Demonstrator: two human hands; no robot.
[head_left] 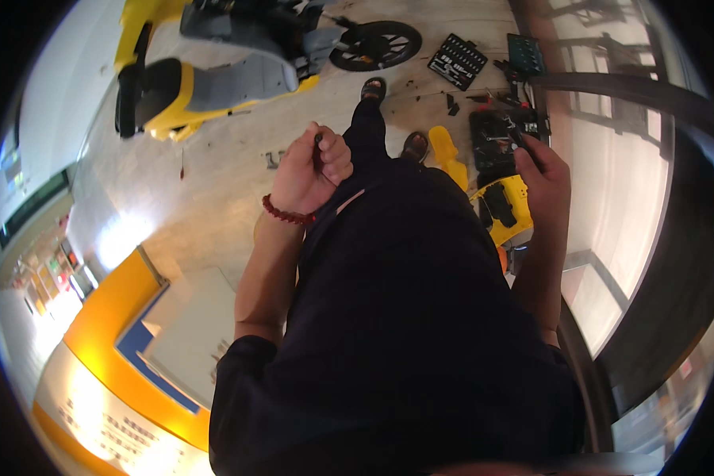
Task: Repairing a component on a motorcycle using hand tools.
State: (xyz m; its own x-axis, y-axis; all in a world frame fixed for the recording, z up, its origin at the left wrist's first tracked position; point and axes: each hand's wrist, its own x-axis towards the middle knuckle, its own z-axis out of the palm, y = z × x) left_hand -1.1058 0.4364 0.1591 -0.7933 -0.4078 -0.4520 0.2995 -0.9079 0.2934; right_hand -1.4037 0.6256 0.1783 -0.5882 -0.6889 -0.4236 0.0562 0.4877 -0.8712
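My left hand point(313, 170) is closed in a fist in front of my body, with a red bead bracelet point(285, 211) at its wrist. A small dark piece point(319, 139) shows between its thumb and forefinger; its kind cannot be made out. To the right, my right hand point(549, 170) is wrapped round a dark-handled tool point(519, 138) with a metallic end pointing away from me. Below that tool lies an open black tool case point(488, 155) on the floor. Neither hand touches the yellow scooter point(238, 87) at the far left.
A black wheel point(377, 46) stands by the scooter. Open socket sets, a black one point(457, 62) and a green one point(525, 54), lie at the far right. Yellow panels point(449, 157) point(516, 208) rest beside my feet. A screwdriver point(182, 165) lies left; a yellow-edged counter point(115, 309) stands near left.
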